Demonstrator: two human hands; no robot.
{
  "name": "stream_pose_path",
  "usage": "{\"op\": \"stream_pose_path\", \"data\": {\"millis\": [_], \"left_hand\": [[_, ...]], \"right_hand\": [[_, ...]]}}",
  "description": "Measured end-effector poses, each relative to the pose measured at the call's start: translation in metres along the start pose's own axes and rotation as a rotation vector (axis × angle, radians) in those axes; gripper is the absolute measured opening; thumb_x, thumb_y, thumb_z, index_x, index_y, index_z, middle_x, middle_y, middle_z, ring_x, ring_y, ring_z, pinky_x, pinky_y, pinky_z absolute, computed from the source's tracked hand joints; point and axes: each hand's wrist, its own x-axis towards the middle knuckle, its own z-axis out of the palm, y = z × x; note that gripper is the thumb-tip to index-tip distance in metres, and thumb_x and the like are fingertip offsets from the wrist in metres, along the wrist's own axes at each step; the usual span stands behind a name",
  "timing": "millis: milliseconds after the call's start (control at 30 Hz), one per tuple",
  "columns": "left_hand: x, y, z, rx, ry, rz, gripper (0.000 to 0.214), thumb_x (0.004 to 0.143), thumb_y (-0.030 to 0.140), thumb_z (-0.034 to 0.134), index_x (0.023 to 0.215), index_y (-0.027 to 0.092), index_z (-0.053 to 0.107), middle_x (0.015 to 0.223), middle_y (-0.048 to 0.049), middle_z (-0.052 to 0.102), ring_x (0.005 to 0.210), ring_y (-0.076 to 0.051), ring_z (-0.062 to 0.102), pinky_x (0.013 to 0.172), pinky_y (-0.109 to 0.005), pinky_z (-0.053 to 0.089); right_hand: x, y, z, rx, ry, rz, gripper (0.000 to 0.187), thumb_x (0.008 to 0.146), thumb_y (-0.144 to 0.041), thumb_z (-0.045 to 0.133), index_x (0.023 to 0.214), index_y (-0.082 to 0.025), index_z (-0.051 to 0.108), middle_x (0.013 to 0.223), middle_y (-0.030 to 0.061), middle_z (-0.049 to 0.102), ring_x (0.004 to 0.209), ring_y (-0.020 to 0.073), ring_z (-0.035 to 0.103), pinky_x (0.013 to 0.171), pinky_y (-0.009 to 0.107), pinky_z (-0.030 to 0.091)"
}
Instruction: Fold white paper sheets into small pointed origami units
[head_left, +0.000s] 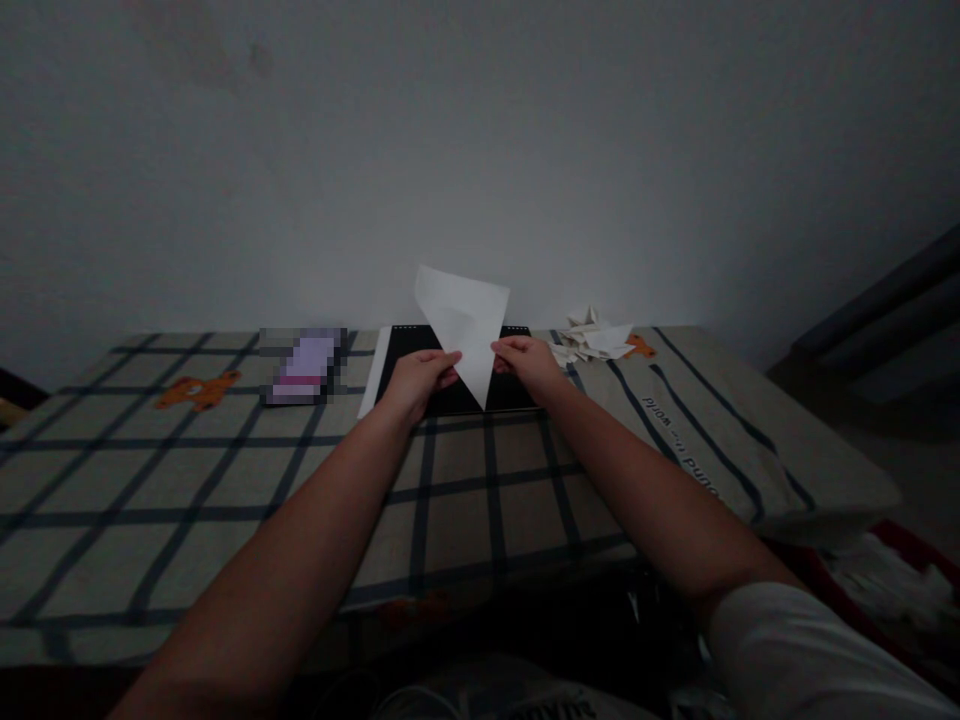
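Both hands are grasping: the left hand (pixel 424 382) pinches one slanting edge of a white sheet (pixel 466 318), the right hand (pixel 529 366) the opposite edge. Its pointed end is toward the person, over a black pad (pixel 450 402); whether it touches, I can't tell. To handle it well, I'd keep both pinches light and level, using the pad as a firm backing for any crease. To the right lie folded pale pieces (pixel 596 342); to the left, a pixelated purple item (pixel 304 360), all on the checked, cloth-covered worktop (pixel 247 462). Beyond its right edge, low down, something red (pixel 913 545), possibly a container, appears to hold crumpled pale material (pixel 892 582).
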Motion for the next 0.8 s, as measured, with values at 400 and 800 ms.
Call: {"op": "stream_pose_path", "data": {"millis": [400, 800], "left_hand": [[0.0024, 0.0006, -0.0015, -0.037, 0.043, 0.024, 0.018, 0.072, 0.021, 0.083, 0.065, 0.015, 0.067, 0.074, -0.0035, 0.07, 0.07, -0.01, 0.063, 0.075, -0.022, 0.054], [0.0017, 0.0068, -0.0015, -0.078, 0.067, 0.041, 0.018, 0.072, 0.026, 0.084, 0.074, 0.015, 0.07, 0.085, -0.007, 0.074, 0.083, -0.015, 0.068, 0.085, -0.029, 0.057]], "right_hand": [[-0.0001, 0.0006, -0.0008, 0.023, 0.013, 0.0, 0.014, 0.079, -0.032, 0.075, 0.079, -0.018, 0.071, 0.069, 0.0, 0.069, 0.061, 0.0101, 0.061, 0.065, 0.027, 0.054], [0.0019, 0.0025, -0.0006, 0.018, 0.04, 0.0, 0.01, 0.078, -0.026, 0.075, 0.076, -0.017, 0.071, 0.065, -0.0005, 0.069, 0.057, 0.0097, 0.06, 0.062, 0.026, 0.054]]}}
